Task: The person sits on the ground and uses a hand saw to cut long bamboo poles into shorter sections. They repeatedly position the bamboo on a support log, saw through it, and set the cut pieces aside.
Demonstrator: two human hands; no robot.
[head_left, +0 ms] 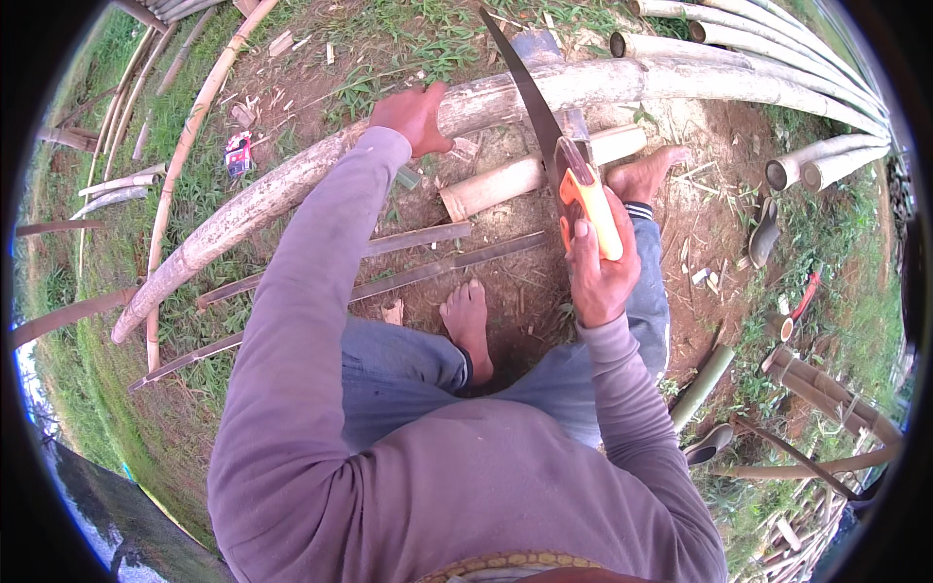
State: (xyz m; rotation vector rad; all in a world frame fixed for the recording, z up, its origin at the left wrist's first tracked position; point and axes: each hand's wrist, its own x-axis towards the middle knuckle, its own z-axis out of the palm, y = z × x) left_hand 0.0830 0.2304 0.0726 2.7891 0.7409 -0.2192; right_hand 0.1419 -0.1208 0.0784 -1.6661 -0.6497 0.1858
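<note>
A long, thick bamboo pole (pixel 282 189) lies across in front of me, curving from the lower left to the upper right. My left hand (pixel 413 119) is closed over it, thumb on the near side. In my right hand (pixel 604 262) is a handsaw (pixel 533 97), gripped by its orange handle, the dark blade pointing up and away. The blade crosses over the pole to the right of my left hand; whether it touches the bamboo I cannot tell. Beneath the pole lies a shorter bamboo piece (pixel 496 188), its cut end facing left. My bare right foot (pixel 646 175) is beside that piece.
Several bamboo poles (pixel 777 49) are stacked at the upper right. Split bamboo strips (pixel 447 262) lie by my left foot (pixel 466 321). A slipper (pixel 765 233), a red-handled tool (pixel 807 294) and a green bamboo length (pixel 702 389) are on the right. A thin pole (pixel 194 146) stretches along the left.
</note>
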